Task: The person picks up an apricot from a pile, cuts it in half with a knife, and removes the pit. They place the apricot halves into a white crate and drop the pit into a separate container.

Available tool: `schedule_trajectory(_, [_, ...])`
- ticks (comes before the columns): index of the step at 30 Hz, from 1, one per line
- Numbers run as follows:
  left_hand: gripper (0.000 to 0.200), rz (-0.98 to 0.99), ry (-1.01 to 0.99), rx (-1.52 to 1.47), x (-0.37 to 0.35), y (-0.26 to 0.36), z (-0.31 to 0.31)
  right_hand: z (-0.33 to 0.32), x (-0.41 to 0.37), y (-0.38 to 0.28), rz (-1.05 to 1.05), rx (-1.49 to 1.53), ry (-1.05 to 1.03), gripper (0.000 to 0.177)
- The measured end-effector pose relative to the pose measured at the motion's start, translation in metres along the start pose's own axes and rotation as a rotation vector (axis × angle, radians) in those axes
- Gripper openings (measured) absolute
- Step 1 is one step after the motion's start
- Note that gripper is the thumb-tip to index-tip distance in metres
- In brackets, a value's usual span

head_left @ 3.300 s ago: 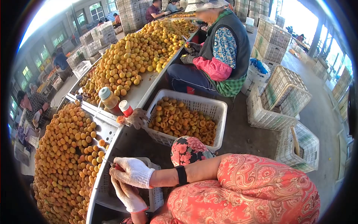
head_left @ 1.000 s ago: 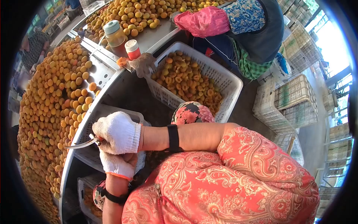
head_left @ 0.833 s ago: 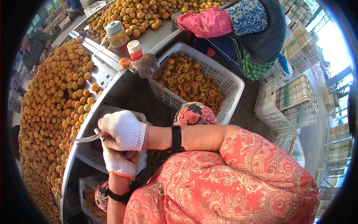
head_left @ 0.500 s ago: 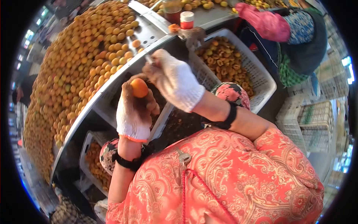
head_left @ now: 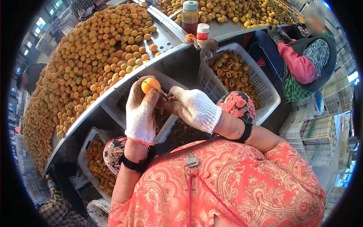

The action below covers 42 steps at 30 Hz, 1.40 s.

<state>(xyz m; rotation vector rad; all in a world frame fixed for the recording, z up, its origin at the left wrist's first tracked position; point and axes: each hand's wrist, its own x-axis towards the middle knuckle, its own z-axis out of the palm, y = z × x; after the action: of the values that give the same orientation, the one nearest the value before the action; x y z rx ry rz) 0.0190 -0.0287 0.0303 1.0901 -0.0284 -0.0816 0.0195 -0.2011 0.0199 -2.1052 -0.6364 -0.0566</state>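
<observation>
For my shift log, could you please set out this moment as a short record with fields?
Left: gloved left hand grips a round orange apricot
Right: gloved right hand holds a small metal knife, blade against the apricot
Table: grey metal table heaped with whole apricots
Crate: white plastic crate holds halved apricots
Nearby: seated co-worker in a dark vest
</observation>
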Motion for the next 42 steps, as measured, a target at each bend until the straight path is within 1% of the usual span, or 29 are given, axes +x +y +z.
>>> schedule_trajectory(1, [0.033,0.028,0.003,0.064,0.001,0.0,-0.001,0.0,0.0,0.0,0.036,-0.006,-0.023,0.019])
schedule_trajectory(2, [0.033,0.031,0.0,0.061,0.002,-0.001,-0.003,0.001,0.001,0.001,0.035,-0.011,-0.022,0.019])
schedule_trajectory(4, [0.031,0.094,0.065,0.143,0.002,-0.005,-0.005,0.005,0.0,0.008,0.017,0.021,-0.034,0.017])
schedule_trajectory(5, [0.031,0.067,0.059,0.16,0.002,-0.005,-0.007,0.008,-0.001,0.009,-0.02,0.024,0.007,0.016])
schedule_trajectory(6, [0.03,0.089,0.086,0.169,0.001,-0.004,-0.003,0.006,-0.001,0.004,0.032,-0.009,-0.005,0.017])
schedule_trajectory(7, [0.029,0.093,0.086,0.168,0.001,-0.005,-0.001,0.009,-0.002,0.008,0.018,-0.031,0.013,0.019])
schedule_trajectory(8, [0.027,0.124,0.084,0.142,0.001,-0.007,0.0,0.007,-0.003,0.006,0.028,0.025,0.017,0.022])
schedule_trajectory(9, [0.027,0.133,0.08,0.127,0.002,-0.01,0.002,0.011,-0.004,0.009,-0.022,0.059,0.087,0.026])
schedule_trajectory(10, [0.027,0.1,0.011,0.104,-0.001,-0.005,0.001,0.017,-0.003,0.01,0.012,0.038,0.082,0.027])
schedule_trajectory(13, [0.026,0.138,0.099,0.096,0.0,-0.017,0.001,0.017,-0.005,0.0,0.084,0.015,0.049,0.027])
schedule_trajectory(17, [0.024,0.131,0.103,0.047,-0.003,-0.018,0.011,0.025,-0.007,0.004,0.101,0.076,0.076,0.027])
schedule_trajectory(20, [0.023,0.147,0.079,0.105,-0.003,-0.019,0.01,0.02,-0.008,0.0,0.121,0.111,0.05,0.028])
schedule_trajectory(21, [0.023,0.14,0.068,0.103,-0.002,-0.02,0.007,0.016,-0.008,-0.002,0.13,0.107,0.059,0.028])
schedule_trajectory(23, [0.025,0.067,0.082,0.097,0.0,-0.018,0.0,0.012,-0.007,-0.006,0.213,0.029,-0.025,0.028])
schedule_trajectory(24, [0.03,0.123,-0.002,0.109,-0.001,-0.019,0.002,0.018,-0.006,-0.001,0.196,0.057,-0.006,0.03])
schedule_trajectory(25, [0.03,0.12,-0.011,0.11,-0.001,-0.017,0.008,0.02,-0.006,-0.001,0.2,0.056,0.003,0.03])
schedule_trajectory(27, [0.035,0.079,0.081,0.039,-0.002,-0.016,0.019,0.022,-0.008,-0.001,0.162,0.189,0.109,0.031])
schedule_trajectory(28, [0.038,0.007,-0.031,0.029,0.001,-0.017,0.005,0.021,-0.009,-0.003,0.181,0.142,0.081,0.031])
schedule_trajectory(29, [0.038,0.003,-0.038,0.032,0.004,-0.02,0.0,0.019,-0.009,-0.004,0.185,0.143,0.089,0.031])
schedule_trajectory(31, [0.039,0.015,-0.047,0.016,0.009,-0.025,-0.006,0.017,-0.007,-0.006,0.205,0.017,0.038,0.029])
schedule_trajectory(33, [0.038,0.041,0.034,0.025,0.009,-0.025,-0.004,0.016,-0.007,-0.005,0.117,-0.12,0.054,0.026])
schedule_trajectory(34, [0.038,0.004,0.038,-0.008,0.007,-0.02,0.004,0.017,-0.008,-0.003,0.035,-0.158,0.118,0.024])
schedule_trajectory(35, [0.034,-0.018,-0.007,-0.052,0.004,-0.015,0.006,0.018,-0.009,-0.001,0.047,-0.075,0.157,0.023])
schedule_trajectory(36, [0.034,-0.011,0.006,0.034,0.002,-0.01,0.006,0.019,-0.008,-0.002,0.106,-0.034,0.186,0.023])
schedule_trajectory(37, [0.04,0.094,-0.051,-0.023,-0.001,-0.009,0.016,0.022,-0.007,0.004,0.063,0.015,0.215,0.025])
schedule_trajectory(38, [0.034,0.089,-0.036,0.017,0.001,-0.008,0.013,0.021,-0.007,0.001,0.043,0.036,0.211,0.028])
schedule_trajectory(39, [0.035,0.145,-0.033,0.027,0.001,-0.008,0.016,0.019,-0.004,-0.002,0.157,0.004,0.129,0.025])
schedule_trajectory(41, [0.043,0.142,-0.03,-0.024,0.003,-0.011,0.009,0.02,-0.004,-0.004,0.128,0.034,0.152,0.024])
schedule_trajectory(42, [0.04,0.144,-0.043,-0.046,0.007,-0.016,0.004,0.022,-0.005,-0.003,0.086,0.036,0.175,0.026])
